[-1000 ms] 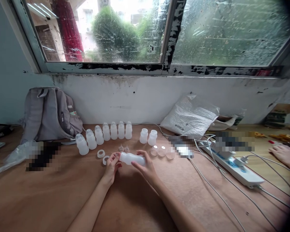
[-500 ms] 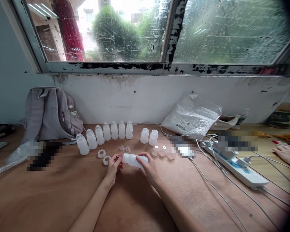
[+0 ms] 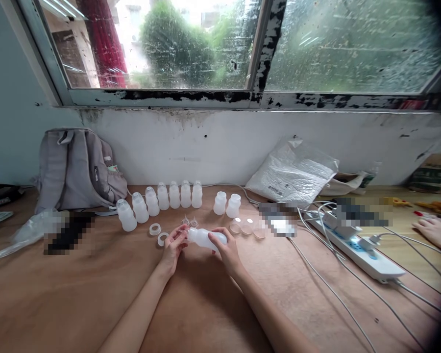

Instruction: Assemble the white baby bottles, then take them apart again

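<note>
My right hand [image 3: 226,249] grips a small translucent white bottle [image 3: 205,238] lying on its side above the brown table [image 3: 77,294], its neck toward the left. My left hand [image 3: 173,245] pinches at the bottle's neck, fingers closed around a small part that I cannot make out. Two white rings [image 3: 158,234] lie just left of my left hand. Two small clear nipples [image 3: 189,222] stand behind the bottle. Several capped bottles [image 3: 158,201] stand in a curved row further back, with two uncapped bottles [image 3: 227,204] to their right.
Clear round caps [image 3: 247,227] lie right of the held bottle. A grey backpack [image 3: 77,169] leans on the wall at left, a plastic bag [image 3: 294,174] at right. A white power strip [image 3: 356,245] with cables crosses the right side. Another person's hand [image 3: 435,231] rests at far right.
The bottle and both hands have shifted slightly up and right in view. My right hand's grip has moved further around the bottle body. The view has tilted down a little.
</note>
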`<state>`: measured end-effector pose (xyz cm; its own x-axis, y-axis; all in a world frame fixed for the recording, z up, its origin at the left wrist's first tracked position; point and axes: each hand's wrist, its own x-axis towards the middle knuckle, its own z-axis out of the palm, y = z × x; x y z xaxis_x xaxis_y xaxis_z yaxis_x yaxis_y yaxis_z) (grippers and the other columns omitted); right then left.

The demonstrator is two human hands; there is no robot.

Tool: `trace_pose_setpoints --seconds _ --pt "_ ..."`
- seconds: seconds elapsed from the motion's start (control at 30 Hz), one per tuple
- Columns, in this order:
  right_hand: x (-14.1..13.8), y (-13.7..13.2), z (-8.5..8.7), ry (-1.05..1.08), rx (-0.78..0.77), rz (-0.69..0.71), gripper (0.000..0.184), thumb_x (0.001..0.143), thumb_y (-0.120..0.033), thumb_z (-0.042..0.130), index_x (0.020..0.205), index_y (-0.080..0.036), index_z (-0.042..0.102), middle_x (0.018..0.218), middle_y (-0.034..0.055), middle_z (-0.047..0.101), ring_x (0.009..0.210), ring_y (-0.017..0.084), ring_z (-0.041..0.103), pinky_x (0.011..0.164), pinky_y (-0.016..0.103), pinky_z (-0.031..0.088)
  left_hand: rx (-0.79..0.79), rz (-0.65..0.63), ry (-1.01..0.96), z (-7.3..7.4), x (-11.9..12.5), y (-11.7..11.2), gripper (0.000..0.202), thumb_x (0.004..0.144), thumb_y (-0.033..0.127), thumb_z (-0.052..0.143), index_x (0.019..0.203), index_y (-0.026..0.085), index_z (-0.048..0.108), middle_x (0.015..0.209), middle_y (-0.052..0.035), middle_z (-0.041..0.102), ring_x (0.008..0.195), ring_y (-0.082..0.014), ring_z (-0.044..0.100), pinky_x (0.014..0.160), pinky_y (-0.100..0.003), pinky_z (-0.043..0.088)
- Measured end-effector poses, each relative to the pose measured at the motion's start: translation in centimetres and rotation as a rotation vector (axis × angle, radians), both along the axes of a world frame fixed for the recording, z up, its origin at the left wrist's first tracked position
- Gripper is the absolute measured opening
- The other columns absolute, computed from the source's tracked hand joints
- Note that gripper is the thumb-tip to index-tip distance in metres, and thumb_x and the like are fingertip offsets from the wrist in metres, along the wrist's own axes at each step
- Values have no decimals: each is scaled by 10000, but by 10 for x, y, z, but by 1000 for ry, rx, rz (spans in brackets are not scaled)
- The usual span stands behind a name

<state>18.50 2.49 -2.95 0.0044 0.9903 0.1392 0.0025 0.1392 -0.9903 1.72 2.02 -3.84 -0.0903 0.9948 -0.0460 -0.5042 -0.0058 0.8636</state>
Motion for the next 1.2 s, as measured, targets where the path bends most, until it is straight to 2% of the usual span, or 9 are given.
trace_pose_setpoints --seconds 0.07,0.2,0.3,0.43,0.57,0.67,0.8,1.03,1.2 --pt "0 -1 1 0 6 6 255 679 -433 598 792 -212 539 748 26 575 638 168 550 402 229 454 -12 -1 -34 0 -1 2 395 610 259 673 994 198 602 971 -50 620 803 -139 567 633 -212 411" --pt "1 -1 4 -18 -29 -11 268 659 -444 613 785 -220 537 713 12 568 616 164 539 400 229 445 27 -101 -121 4 -3 2 441 556 119 632 990 189 598 976 -53 628 906 -160 548 758 -243 402" --pt "1 -2 5 -26 -46 -17 284 638 -448 627 778 -220 533 695 3 561 612 163 538 393 221 439 35 -112 -134 6 -2 0 402 566 126 587 962 190 600 983 -45 612 926 -164 537 777 -246 395" --pt "0 -3 5 -24 -17 -8 286 642 -443 622 790 -215 533 716 7 555 623 159 539 403 220 455 -27 -25 -49 0 1 0 258 648 253 630 898 202 588 804 5 579 698 -83 531 649 -194 392" --pt "1 -2 3 -48 -9 -8 279 654 -438 613 792 -207 537 704 4 554 618 157 534 409 224 456 -68 -97 -11 -6 0 1 193 673 329 636 734 156 574 659 22 531 578 -58 479 595 -183 388" --pt "2 -1 3 -52 -12 -16 291 649 -442 612 791 -198 541 721 10 568 624 159 538 415 225 455 -72 -104 -3 -4 -2 1 217 648 306 666 779 154 584 724 -1 573 648 -81 525 657 -204 414" --pt "3 0 2 -45 -18 -28 303 636 -442 621 789 -192 542 719 9 570 629 156 540 423 222 459 6 -118 31 1 -2 1 255 616 270 693 822 156 594 778 -25 607 766 -130 564 763 -256 423" --pt "5 3 4 29 -114 -1 278 647 -447 609 758 -202 542 720 25 568 638 181 549 355 210 418 52 -52 110 2 -1 0 305 592 267 709 856 157 601 782 -30 623 772 -129 562 764 -248 421" --pt "4 3 2 81 -86 -10 279 638 -429 624 772 -198 542 722 24 568 651 186 553 390 225 443 17 -47 64 1 4 -3 399 597 306 707 951 181 572 884 -45 617 826 -147 572 772 -264 427"
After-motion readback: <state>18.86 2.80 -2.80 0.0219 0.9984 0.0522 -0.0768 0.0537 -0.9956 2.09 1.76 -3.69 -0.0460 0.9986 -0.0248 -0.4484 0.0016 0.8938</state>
